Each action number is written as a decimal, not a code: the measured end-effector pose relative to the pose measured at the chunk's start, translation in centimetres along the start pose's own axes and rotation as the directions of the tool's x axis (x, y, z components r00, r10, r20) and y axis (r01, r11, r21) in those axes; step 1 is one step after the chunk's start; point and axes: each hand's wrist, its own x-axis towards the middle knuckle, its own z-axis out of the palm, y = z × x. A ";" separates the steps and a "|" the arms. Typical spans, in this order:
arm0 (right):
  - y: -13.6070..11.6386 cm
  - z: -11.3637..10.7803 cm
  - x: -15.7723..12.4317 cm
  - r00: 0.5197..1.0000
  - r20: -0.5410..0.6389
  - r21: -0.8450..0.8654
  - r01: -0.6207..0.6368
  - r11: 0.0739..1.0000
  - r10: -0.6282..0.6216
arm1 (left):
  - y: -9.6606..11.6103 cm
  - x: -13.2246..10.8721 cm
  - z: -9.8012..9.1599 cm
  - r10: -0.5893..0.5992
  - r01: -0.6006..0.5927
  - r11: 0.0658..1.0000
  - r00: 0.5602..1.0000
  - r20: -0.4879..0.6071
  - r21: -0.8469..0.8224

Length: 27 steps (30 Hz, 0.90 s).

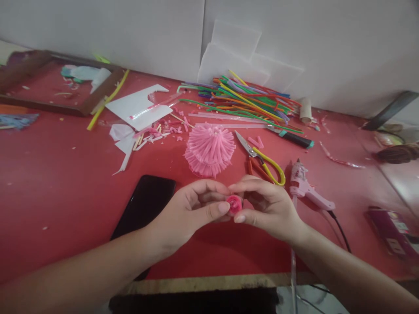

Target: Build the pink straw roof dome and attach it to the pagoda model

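Left hand (193,211) and right hand (273,211) pinch a pink disc (235,203), five o'clock from the fluffy cone (211,150). Oversqueezing could crush it.

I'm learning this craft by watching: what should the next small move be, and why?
Probably steady the small pink roll in the left hand and free the right hand for the glue gun. Both hands are at the roll now, and the glue gun lies close by on the right hand's side. Whether the roll is already glued, I can't tell.
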 end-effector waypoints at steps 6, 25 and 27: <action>0.4 0.0 0.1 0.995 0.033 0.010 0.095 0.995 -0.096 | 0.1 0.0 0.1 -0.042 0.043 0.999 0.998 0.039 -0.025; -0.1 2.0 0.4 0.989 0.059 0.398 -0.148 0.905 0.136 | 0.0 -0.1 -0.2 -0.027 0.027 1.000 0.998 0.049 -0.001; -0.2 2.0 0.4 0.986 0.059 0.412 -0.168 0.896 0.158 | -0.1 -0.1 -0.2 -0.024 0.025 1.000 0.999 0.045 -0.003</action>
